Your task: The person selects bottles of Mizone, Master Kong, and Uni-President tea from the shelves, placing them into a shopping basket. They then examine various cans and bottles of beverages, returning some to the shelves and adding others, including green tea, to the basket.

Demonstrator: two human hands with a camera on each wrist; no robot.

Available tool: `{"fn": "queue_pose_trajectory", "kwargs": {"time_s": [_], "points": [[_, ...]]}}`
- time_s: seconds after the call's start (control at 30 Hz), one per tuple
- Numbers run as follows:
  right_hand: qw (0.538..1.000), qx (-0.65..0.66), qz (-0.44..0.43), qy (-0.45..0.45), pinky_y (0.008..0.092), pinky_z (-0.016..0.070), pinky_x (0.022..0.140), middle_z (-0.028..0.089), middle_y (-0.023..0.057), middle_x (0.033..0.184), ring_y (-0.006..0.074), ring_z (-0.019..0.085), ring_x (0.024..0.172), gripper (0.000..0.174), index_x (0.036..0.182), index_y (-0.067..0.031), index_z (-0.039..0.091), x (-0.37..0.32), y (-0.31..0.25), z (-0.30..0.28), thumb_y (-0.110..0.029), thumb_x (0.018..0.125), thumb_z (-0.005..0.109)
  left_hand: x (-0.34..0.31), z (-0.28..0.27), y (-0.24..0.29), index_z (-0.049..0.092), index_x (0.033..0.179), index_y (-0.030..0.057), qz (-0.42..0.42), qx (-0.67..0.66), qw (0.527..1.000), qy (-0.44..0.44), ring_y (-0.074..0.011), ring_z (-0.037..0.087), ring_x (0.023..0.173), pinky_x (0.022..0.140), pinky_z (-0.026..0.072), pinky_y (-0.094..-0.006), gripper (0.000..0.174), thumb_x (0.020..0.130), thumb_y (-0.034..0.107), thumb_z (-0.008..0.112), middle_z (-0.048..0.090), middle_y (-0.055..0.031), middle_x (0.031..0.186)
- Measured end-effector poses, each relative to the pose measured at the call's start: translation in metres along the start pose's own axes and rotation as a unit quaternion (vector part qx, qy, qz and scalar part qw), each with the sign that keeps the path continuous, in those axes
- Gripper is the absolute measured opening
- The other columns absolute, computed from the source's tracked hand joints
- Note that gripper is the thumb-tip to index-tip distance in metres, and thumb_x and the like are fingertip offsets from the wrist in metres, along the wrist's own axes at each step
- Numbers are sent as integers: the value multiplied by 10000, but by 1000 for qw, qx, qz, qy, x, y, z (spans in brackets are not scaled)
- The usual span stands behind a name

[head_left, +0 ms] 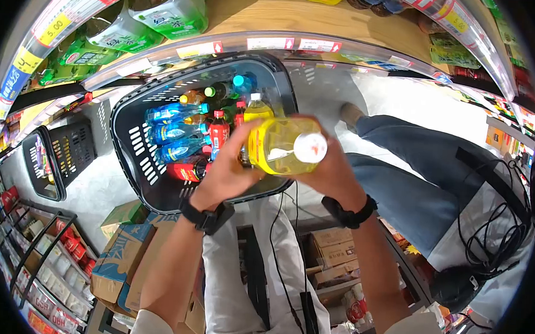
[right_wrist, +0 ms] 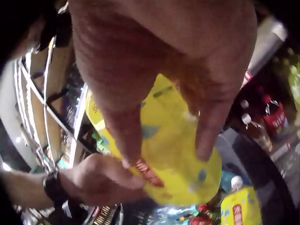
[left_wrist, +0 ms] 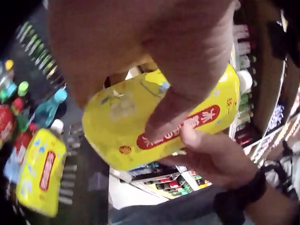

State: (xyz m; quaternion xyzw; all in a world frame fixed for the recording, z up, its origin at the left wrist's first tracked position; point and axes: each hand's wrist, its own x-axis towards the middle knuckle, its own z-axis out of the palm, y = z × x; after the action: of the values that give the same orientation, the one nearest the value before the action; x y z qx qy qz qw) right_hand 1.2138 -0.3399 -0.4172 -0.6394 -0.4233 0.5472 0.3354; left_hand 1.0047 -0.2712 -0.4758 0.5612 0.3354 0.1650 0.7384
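Both hands grip a large yellow-labelled bottle point(head_left: 281, 145) with a white cap over the right side of a black basket point(head_left: 134, 187). The left hand point(head_left: 228, 168) holds its left side, the right hand point(head_left: 334, 170) its right side. In the left wrist view the left hand point(left_wrist: 154, 51) has its thumb across the label of the yellow bottle point(left_wrist: 126, 112). The right wrist view shows the right hand's fingers spread over the bottle point(right_wrist: 168, 136). Inside the basket lie several blue bottles point(head_left: 175, 131), red bottles point(head_left: 219, 131) and another yellow bottle point(head_left: 257, 108).
A shelf point(head_left: 251, 15) with green-labelled bottles point(head_left: 173, 11) runs across the top. A second basket point(head_left: 68, 150) stands at the left. Cardboard boxes point(head_left: 117, 262) are at the lower left. Another person's legs point(head_left: 399, 186) and black cables point(head_left: 494, 233) are at the right.
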Motion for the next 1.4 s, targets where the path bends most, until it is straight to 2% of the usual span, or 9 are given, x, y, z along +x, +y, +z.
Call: {"fn": "queue_pose_trajectory", "kwargs": {"time_s": [0.3,0.43,0.63,1.0,1.1,1.13,1.3,1.33,1.4], "points": [[886,-180,-368,216,423,413,1113,474,209,1475,389,447,1371,771,1423,-86,471,134,-38,-52,58,713,736,148,-32,61,349,1511,54,210,-3,966,151,-207,566,1256,1062,474,-362,693,901,-4,675,535,-100,1417],[893,-280,-216,278,462,528,897,630,263,1217,441,619,1072,500,1207,16,586,169,-44,-60,-11,732,740,189,-67,71,583,1271,20,207,256,936,125,-172,638,1121,968,521,-333,499,814,-29,779,670,-69,1228],[890,-251,-198,326,474,566,759,694,250,852,409,688,833,216,857,22,715,190,-37,-63,-170,779,776,225,-75,75,625,1245,-3,145,226,952,148,-158,646,1122,984,503,-317,455,825,14,797,687,-67,1235],[854,-128,-299,405,390,560,706,737,181,968,306,717,830,324,1062,16,679,213,-35,-73,-135,797,792,245,-93,113,667,1191,12,76,206,976,5,-198,639,1091,974,497,-309,323,923,190,703,676,-118,1177],[884,-187,-187,386,459,540,699,698,252,972,390,689,845,330,1065,5,672,196,-33,-75,-180,806,758,249,-101,98,665,1201,24,97,263,960,20,-240,645,1072,965,511,-330,309,938,187,685,681,-136,1144],[923,-182,-71,332,477,540,697,677,283,994,395,683,864,367,1082,20,663,186,-40,-76,-183,796,770,252,-104,91,665,1204,28,113,293,949,23,-253,647,1066,962,515,-337,305,943,186,679,682,-141,1133],[894,-61,-151,418,439,533,670,671,126,786,328,680,725,308,868,-47,622,130,25,-7,-301,814,786,255,-137,53,662,1220,49,388,611,689,-29,-323,658,1035,947,538,-373,285,969,182,650,690,-170,1079],[927,-58,-65,365,441,534,674,669,121,810,319,684,755,314,921,-55,621,108,32,14,-309,822,779,240,-114,57,635,1228,-9,196,393,898,-16,-267,649,1089,987,524,-344,299,964,131,645,688,-156,1110],[949,-134,9,287,443,547,699,668,139,927,315,693,829,413,1062,-47,592,73,58,57,-333,828,776,209,-71,63,596,1231,-87,30,64,986,150,-211,641,1145,1016,516,-323,321,963,82,645,684,-140,1152]]}}
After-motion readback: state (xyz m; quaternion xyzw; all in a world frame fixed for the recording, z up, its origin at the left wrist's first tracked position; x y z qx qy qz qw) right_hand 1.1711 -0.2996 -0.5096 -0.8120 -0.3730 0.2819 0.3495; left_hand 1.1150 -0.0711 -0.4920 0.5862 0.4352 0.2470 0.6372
